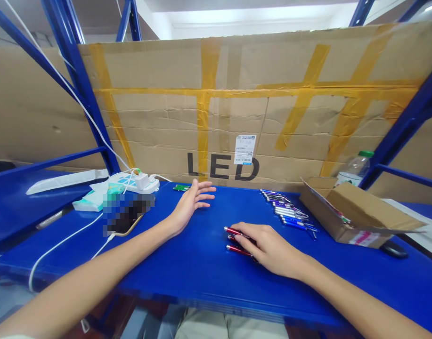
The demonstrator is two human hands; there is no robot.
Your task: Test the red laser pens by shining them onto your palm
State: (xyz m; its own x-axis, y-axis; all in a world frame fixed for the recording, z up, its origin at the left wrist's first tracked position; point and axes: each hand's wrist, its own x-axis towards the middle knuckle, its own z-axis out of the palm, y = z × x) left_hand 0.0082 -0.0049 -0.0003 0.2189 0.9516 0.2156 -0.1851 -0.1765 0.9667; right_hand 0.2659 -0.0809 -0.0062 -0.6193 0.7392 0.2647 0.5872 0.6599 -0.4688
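My right hand (263, 245) is closed over several red pens (239, 250) at the middle of the blue table, their silver ends pointing left. My left hand (193, 205) is raised with its fingers apart and holds nothing. Just behind it, near the cardboard, lie green pens (181, 188), partly hidden by the hand. A row of blue, purple and silver pens (289, 210) lies on the table to the right, beyond my right hand.
An open cardboard box (360, 212) stands at the right, with a bottle (357, 167) behind it and a black object (394, 249) beside it. At the left are a phone (131, 216), a tissue pack (92, 200) and a power strip (150, 184) with white cables.
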